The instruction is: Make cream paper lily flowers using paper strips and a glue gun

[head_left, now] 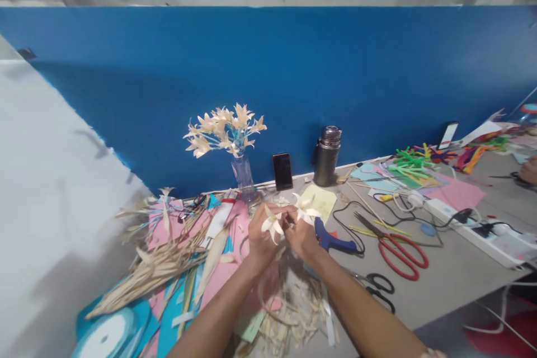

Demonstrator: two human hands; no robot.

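Note:
My left hand and my right hand meet above the table, their fingers closed and almost touching. A cream handmade flower with pointed petals shows at my left hand's fingers. Another pale flower stands out at my right hand. The stems are mostly hidden by my fingers. Just right of my right hand lies a blue glue gun. Behind my hands, similar cream flowers on light blue stems fill a clear vase.
Dried husks and a light blue ribbon roll lie at left; husk scraps below my arms. Red-handled scissors, black-handled scissors and a power strip are at right. A phone and flask stand behind. Another person's hand shows far right.

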